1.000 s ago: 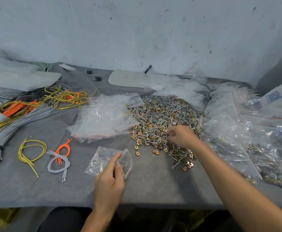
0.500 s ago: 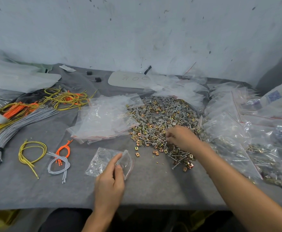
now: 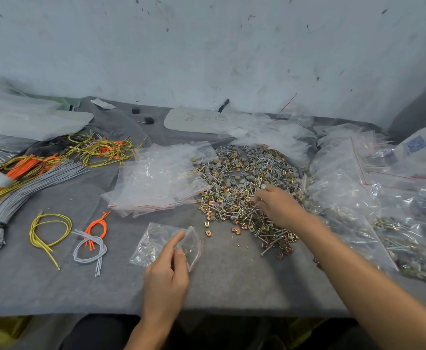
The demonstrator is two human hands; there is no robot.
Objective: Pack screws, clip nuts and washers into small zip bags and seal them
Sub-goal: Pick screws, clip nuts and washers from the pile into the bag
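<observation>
Zip bag (image 3: 153, 242): lies just left of the pile (image 3: 242, 178) of screws, clip nuts and washers, mouth open toward it.
Left hand (image 3: 166, 274): thumb and forefinger pinch the bag's mouth edge.
Right hand (image 3: 280, 207): rests on the pile, fingers curled among the pieces; cannot tell whether any are held.

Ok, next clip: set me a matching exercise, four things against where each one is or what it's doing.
1 left hand
2 right hand
3 stack of empty zip bags
4 yellow wire loop

A reaching into the hardware pile
B pinching a small zip bag
C just left of the hardware pile
D beside the grey wire loop

Pairs: 1-B, 2-A, 3-C, 4-D
</observation>
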